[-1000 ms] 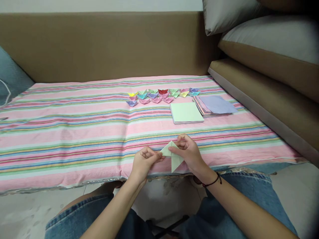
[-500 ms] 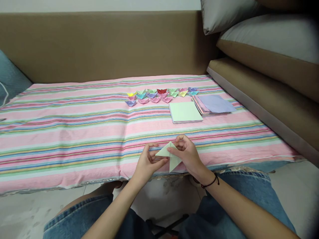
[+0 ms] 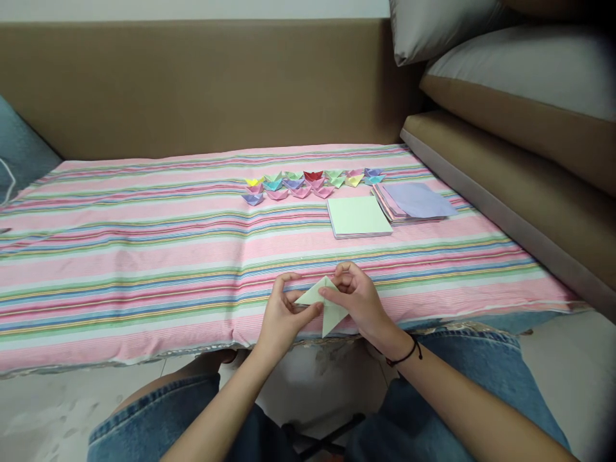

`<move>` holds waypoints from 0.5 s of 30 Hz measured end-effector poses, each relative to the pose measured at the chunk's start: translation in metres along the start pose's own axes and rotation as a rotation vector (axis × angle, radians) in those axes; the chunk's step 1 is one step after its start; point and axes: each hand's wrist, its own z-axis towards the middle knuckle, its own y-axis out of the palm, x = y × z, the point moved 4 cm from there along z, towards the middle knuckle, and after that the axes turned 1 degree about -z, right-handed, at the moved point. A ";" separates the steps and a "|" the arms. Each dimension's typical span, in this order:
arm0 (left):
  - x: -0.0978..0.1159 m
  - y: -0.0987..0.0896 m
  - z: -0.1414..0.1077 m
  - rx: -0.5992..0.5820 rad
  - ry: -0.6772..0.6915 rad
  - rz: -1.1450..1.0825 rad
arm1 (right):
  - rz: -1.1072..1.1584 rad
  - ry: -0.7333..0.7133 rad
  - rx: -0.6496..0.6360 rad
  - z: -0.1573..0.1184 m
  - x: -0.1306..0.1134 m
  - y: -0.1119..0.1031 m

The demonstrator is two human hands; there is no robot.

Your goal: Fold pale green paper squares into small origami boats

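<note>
A pale green folded paper (image 3: 332, 316) is held above the front edge of the striped cloth. My right hand (image 3: 363, 305) pinches it, the thumb on its upper face and the fingers behind. My left hand (image 3: 283, 314) has its thumb and fingers at the paper's left corner, with the thumb against the lower edge. The paper has a peak at the top, a point to the left and another hanging down. Beyond the hands lie a stack of pale green square sheets (image 3: 360, 216) and a second stack topped by a purple sheet (image 3: 418, 200).
Several small folded paper boats (image 3: 301, 192) stand in rows at the back of the striped cloth (image 3: 120, 256). Grey and brown cushions (image 3: 520, 96) are piled on the right. A brown backrest (image 3: 202, 90) runs behind. A blue cushion (image 3: 24, 147) is at the far left.
Both hands and the folded paper have shifted slightly left and down. The left thumb is closer to the paper's middle. The right hand keeps its pinch.
</note>
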 end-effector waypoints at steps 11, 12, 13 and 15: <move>0.002 0.001 0.000 0.029 -0.014 -0.077 | 0.015 0.019 -0.003 0.002 0.000 -0.001; 0.004 0.001 -0.001 0.020 -0.014 -0.083 | 0.019 0.024 -0.003 0.002 0.000 -0.002; 0.006 0.001 -0.001 0.009 -0.015 -0.083 | 0.022 0.028 -0.002 0.003 0.000 -0.003; 0.011 0.001 -0.002 -0.016 -0.020 -0.063 | 0.018 0.036 -0.001 0.004 -0.001 -0.006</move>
